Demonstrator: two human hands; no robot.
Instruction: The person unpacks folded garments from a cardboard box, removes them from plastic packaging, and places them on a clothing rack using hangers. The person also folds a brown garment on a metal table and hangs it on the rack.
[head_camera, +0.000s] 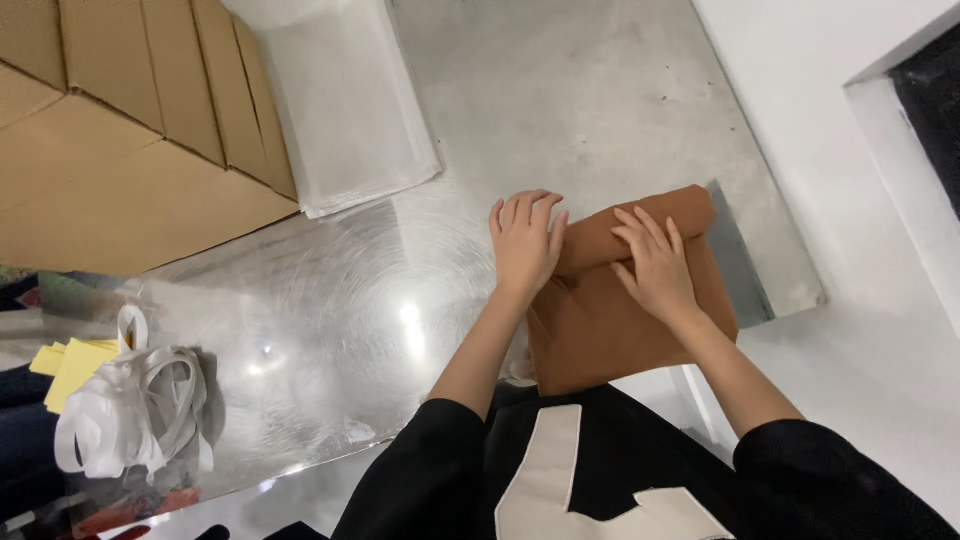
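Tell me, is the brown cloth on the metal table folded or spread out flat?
Folded. The brown cloth lies as a compact rectangle, and both hands, left and right, press on its rolled top edge.

Two hands were on show, left hand (525, 245) and right hand (655, 265), both on one brown cloth (600, 320). One metal tabletop (330, 310) carried it. One stack of clear plastic bags (345, 100) lay there, one bundle of white straps (130, 410), several cardboard boxes (120, 130), one pile of yellow sheets (70, 365).
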